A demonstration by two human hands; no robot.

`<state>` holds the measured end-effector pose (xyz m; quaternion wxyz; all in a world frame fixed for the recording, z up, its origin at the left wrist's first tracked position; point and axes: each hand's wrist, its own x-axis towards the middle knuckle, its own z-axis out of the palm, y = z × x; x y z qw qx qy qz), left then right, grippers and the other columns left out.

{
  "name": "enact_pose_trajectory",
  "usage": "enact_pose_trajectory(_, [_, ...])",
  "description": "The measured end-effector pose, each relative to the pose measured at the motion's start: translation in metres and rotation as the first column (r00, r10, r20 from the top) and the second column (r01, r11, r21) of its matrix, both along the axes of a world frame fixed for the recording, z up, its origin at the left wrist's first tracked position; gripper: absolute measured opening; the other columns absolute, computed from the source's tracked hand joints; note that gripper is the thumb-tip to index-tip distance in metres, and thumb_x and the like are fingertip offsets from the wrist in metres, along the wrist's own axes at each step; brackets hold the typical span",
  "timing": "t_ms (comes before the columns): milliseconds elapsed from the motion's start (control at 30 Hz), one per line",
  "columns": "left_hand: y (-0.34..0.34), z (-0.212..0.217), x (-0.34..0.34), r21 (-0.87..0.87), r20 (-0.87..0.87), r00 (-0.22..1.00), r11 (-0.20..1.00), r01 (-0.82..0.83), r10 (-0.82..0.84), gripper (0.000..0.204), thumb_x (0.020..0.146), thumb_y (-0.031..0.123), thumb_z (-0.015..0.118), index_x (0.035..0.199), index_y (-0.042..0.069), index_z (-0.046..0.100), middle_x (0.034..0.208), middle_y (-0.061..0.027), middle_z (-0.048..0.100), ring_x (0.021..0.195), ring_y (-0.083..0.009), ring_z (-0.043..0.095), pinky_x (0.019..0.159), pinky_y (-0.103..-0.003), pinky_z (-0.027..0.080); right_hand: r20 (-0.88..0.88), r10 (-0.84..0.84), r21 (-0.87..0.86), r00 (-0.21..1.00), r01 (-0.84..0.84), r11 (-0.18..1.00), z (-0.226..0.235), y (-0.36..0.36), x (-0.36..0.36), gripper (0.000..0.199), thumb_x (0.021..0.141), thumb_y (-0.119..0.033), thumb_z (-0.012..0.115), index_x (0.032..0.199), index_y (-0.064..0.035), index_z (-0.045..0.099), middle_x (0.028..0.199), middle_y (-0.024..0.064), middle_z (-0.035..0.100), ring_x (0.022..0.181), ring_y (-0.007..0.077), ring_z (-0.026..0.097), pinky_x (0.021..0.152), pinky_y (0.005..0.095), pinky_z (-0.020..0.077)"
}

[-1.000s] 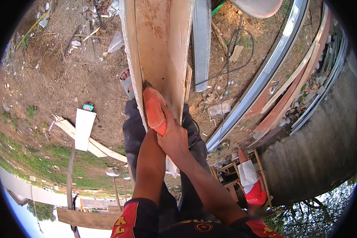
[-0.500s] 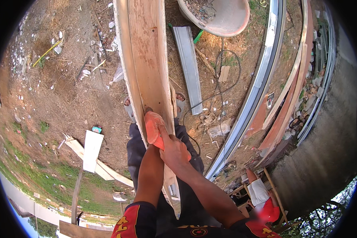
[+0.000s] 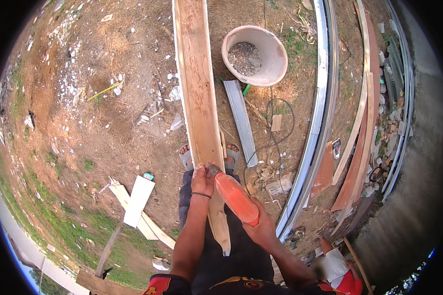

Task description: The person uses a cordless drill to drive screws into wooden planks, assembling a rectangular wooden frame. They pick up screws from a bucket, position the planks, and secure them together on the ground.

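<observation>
A long wooden board point(image 3: 196, 73) with white-edged raised sides runs from the top of the view down between my legs. My right hand point(image 3: 263, 225) is wrapped round the rear of an orange power drill point(image 3: 235, 197). The drill slants up and left, its dark nose just above the board. Beside that nose, my left hand point(image 3: 202, 181) is closed with its fingertips together at the board's surface. Whatever the fingertips pinch, if anything, is too small to make out. The board's narrow lower end point(image 3: 222, 241) hangs over my dark trousers.
A pale tub point(image 3: 275, 64) with debris stands right of the board, above a grey metal strip point(image 3: 241, 120) and a loose cable point(image 3: 293, 118). Long metal channels point(image 3: 314, 123) and planks point(image 3: 366, 93) lie further right. A white panel point(image 3: 139, 200) lies left. Another person point(image 3: 337, 268) is at lower right.
The left hand has come off the drill's front and down to the board. The right hand has swung the drill rightward into a slant. The view has shifted, showing more of the tub.
</observation>
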<state>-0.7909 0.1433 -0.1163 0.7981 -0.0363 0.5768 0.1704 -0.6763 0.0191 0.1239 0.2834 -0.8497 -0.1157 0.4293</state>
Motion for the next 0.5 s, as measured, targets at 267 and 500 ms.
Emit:
enact_pose_trajectory(267, [0.052,0.071,0.061,-0.010,-0.036,0.996,0.996,-0.087,0.087,0.013,0.099,0.016,0.051,0.109,0.008,0.052,0.117,-0.0110,0.064,0.111,-0.0272,0.061,0.094,-0.043,0.052,-0.066,-0.186,0.168,0.980,0.195,0.966,0.035,0.003,0.012,0.071,0.072,-0.006,0.072,0.136,0.0008,0.043,0.125,0.0239,0.058,0.116,0.0361,0.059,0.095,0.0404,0.0487])
enact_pose_trajectory(500, [0.075,0.080,0.078,0.017,0.038,0.998,0.998,-0.060,0.060,0.014,0.098,0.018,0.052,0.109,0.008,0.054,0.107,-0.0077,0.065,0.099,-0.0240,0.064,0.088,-0.039,0.052,-0.062,-0.157,0.160,0.986,0.165,0.973,0.051,0.010,0.021,0.073,0.072,-0.008,0.073,0.137,-0.0008,0.041,0.123,0.0235,0.060,0.114,0.0353,0.060,0.094,0.0403,0.0492])
